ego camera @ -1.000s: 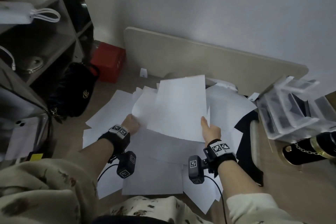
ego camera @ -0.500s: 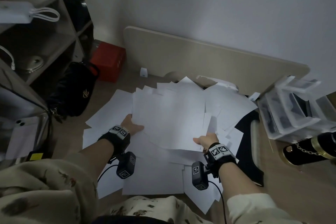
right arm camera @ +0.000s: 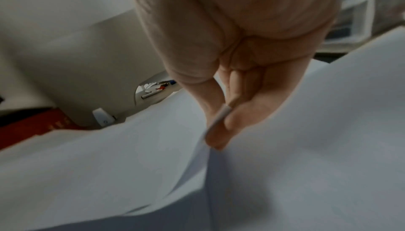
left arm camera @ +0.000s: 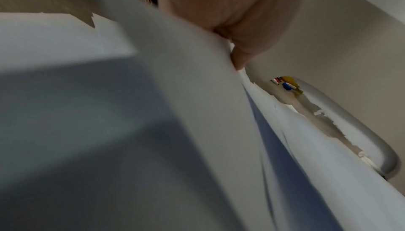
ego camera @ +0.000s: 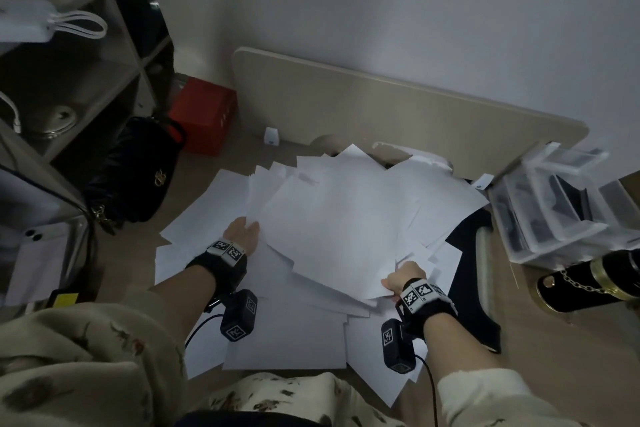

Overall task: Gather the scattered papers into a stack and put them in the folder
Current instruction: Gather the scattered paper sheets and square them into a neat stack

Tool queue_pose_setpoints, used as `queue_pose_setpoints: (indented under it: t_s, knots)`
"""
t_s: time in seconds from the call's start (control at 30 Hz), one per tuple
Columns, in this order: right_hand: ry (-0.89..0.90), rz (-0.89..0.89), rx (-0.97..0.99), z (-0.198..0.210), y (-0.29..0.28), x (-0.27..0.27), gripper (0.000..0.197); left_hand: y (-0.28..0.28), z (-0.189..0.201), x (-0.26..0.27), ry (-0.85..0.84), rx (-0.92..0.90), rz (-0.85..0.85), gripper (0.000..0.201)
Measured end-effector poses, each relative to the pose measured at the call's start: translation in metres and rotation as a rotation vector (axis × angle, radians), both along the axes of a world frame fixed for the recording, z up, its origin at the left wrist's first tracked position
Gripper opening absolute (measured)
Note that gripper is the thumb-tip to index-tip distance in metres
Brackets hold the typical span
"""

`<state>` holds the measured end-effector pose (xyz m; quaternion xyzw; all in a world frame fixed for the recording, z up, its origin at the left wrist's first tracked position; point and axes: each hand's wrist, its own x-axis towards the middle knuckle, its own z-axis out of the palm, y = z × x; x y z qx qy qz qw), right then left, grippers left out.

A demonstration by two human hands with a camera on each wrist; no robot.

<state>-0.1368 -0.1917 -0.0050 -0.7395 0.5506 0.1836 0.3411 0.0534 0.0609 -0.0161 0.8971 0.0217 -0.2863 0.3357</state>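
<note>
Several white sheets lie scattered on the floor, and a loose bundle of papers (ego camera: pixel 332 218) lies on top of them. My left hand (ego camera: pixel 244 231) grips the bundle's left edge, its fingers hidden under the sheets (left arm camera: pixel 197 96). My right hand (ego camera: pixel 398 280) pinches the bundle's near right corner. In the right wrist view, thumb and fingers (right arm camera: pixel 219 131) squeeze the paper edges (right arm camera: pixel 217 118). A dark, flat folder (ego camera: pixel 474 253) lies on the floor to the right, partly under the papers.
A black handbag (ego camera: pixel 138 170) and a red box (ego camera: pixel 204 114) sit at the left by a shelf unit (ego camera: pixel 79 80). A beige board (ego camera: pixel 381 107) leans on the wall behind. A clear drawer unit (ego camera: pixel 561 204) and a black cylinder with a gold chain (ego camera: pixel 588 282) stand right.
The bundle, held up tilted a second ago, has come down flatter onto the pile. My right hand slid down and toward me to the near right corner. The left hand barely moved.
</note>
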Motion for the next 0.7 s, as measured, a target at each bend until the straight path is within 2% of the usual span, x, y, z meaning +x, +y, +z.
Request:
queue_pose_setpoints:
  t_s: [0.1, 0.13, 0.23, 0.37, 0.5, 0.57, 0.7]
  knots:
    - [-0.052, -0.013, -0.005, 0.004, -0.004, -0.007, 0.007, 0.001, -0.001, 0.002, -0.014, 0.014, 0.02, 0.052]
    - [-0.075, -0.005, -0.02, 0.003, -0.007, -0.009, 0.006, 0.002, -0.002, 0.003, -0.022, 0.011, 0.031, 0.051]
    - [-0.196, 0.018, -0.141, -0.006, -0.015, -0.009, 0.036, 0.004, -0.006, 0.005, -0.02, 0.004, 0.047, 0.054]
    - [-0.2, 0.183, -0.204, -0.003, -0.015, -0.001, 0.042, 0.005, -0.009, 0.004, 0.057, 0.003, 0.026, 0.067]
    - [-0.062, 0.348, -0.234, -0.001, -0.015, 0.011, 0.035, 0.008, -0.017, 0.01, 0.117, -0.018, 0.023, 0.07]
    - [0.058, 0.475, -0.297, 0.006, -0.015, 0.02, 0.018, 0.008, -0.018, 0.012, 0.137, -0.003, 0.017, 0.071]
    - [0.202, 0.647, -0.496, 0.011, -0.021, 0.038, 0.034, 0.008, -0.019, 0.012, 0.143, 0.036, -0.003, 0.064]
